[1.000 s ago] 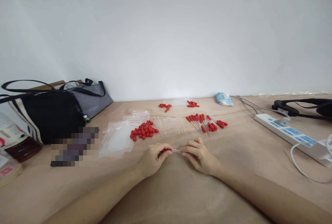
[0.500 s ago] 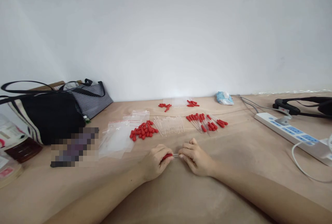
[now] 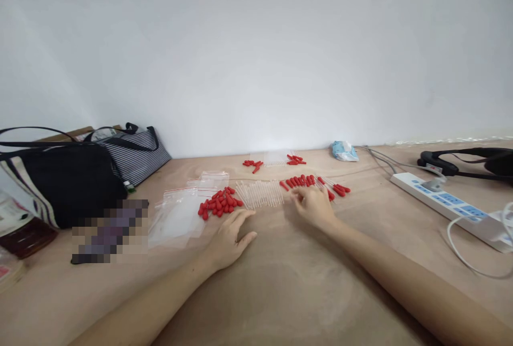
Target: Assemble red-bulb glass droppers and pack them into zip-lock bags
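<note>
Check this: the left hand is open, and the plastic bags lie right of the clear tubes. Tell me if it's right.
Wrong side: the head view shows the plastic bags lying left of the clear tubes. The left hand is open, as you say.

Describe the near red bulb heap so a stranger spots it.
On the tan table, find the clear zip bags at left. The red bulb heap sits at their right edge, just beyond the left hand. Unlike the red-capped droppers farther right, its bulbs show no tubes.
</note>
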The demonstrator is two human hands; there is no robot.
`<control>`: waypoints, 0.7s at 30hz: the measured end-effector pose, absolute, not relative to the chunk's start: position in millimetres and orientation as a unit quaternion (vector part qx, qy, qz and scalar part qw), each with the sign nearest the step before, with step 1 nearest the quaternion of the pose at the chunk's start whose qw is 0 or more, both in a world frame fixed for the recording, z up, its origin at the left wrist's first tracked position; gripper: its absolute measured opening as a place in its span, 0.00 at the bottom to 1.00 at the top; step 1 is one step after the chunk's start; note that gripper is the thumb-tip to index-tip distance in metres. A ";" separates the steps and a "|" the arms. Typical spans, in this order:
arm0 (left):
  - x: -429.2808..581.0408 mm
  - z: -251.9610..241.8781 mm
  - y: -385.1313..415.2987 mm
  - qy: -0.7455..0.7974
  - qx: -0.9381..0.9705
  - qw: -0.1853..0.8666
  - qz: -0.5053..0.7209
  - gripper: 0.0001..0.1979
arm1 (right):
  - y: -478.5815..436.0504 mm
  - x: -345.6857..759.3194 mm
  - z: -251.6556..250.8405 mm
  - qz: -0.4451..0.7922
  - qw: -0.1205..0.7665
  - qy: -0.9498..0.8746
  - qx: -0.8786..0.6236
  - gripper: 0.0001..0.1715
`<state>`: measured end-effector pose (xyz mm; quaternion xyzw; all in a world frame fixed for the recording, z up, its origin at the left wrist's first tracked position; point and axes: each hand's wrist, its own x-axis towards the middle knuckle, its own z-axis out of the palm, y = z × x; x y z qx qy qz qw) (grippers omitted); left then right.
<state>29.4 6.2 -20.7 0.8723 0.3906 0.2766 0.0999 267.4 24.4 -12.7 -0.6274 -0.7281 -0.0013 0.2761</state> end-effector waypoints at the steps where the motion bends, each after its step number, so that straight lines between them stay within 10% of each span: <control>1: 28.9 -20.6 6.4 0.385 0.877 0.113 0.263 0.12 | 34.1 270.5 -13.3 -0.010 0.274 -0.696 -0.664 0.12; 21: 33.9 -21.2 8.0 0.352 0.893 0.126 0.249 0.09 | 77.8 232.5 -14.8 0.044 0.132 -0.632 -0.762 0.17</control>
